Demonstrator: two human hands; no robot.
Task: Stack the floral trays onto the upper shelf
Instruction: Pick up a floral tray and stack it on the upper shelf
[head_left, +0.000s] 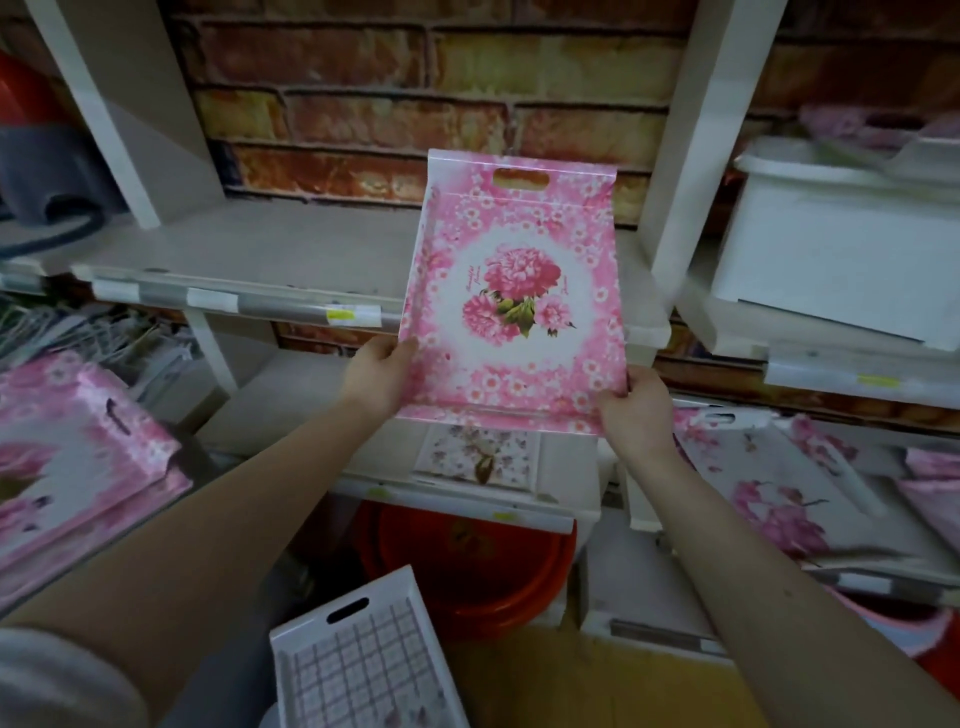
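Tilting the pink floral tray (511, 306) far-end-up lets it clear the upper shelf (249, 244) front edge; left hand (382, 374) and right hand (636, 408) pinch its 2 near corners.

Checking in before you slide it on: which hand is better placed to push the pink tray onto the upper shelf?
Neither clearly: left hand and right hand both grip the pink floral tray at its near corners. The tray's far end already overlaps the upper shelf, so push with both.
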